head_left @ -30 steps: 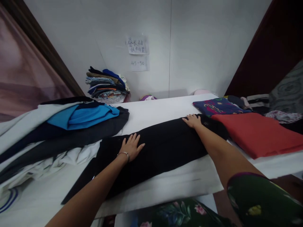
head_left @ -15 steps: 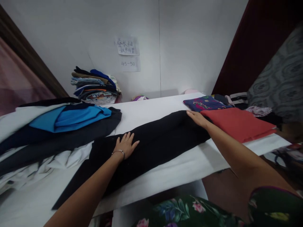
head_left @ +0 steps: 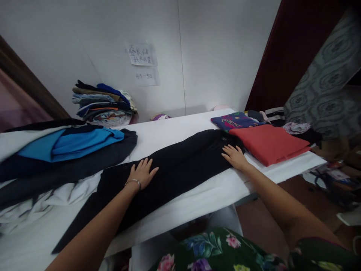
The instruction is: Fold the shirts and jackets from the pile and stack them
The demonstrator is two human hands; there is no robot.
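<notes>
A long black garment [head_left: 180, 165], folded lengthwise, lies flat across the white-covered table [head_left: 180, 128]. Small buttons show near its right end; its exact kind is hard to tell. On its left part my left hand [head_left: 142, 174] rests palm down with spread fingers, a bracelet at the wrist. My right hand [head_left: 235, 156] lies open on the right end, just below the buttons. Neither hand grips the cloth. Close beyond the right hand is a folded red garment [head_left: 272, 143], with a patterned dark blue one [head_left: 235, 121] behind it.
Loose clothes, including a bright blue garment [head_left: 81, 143], are heaped on the left. A tall stack of folded clothes [head_left: 104, 103] stands against the wall, under paper signs [head_left: 143, 54]. More small clothes [head_left: 296, 128] lie at the far right. The table's front edge runs before me.
My right hand has moved from the garment's far right edge toward me, uncovering the buttons. My left hand stays on the same part of the cloth. The view has shifted slightly right.
</notes>
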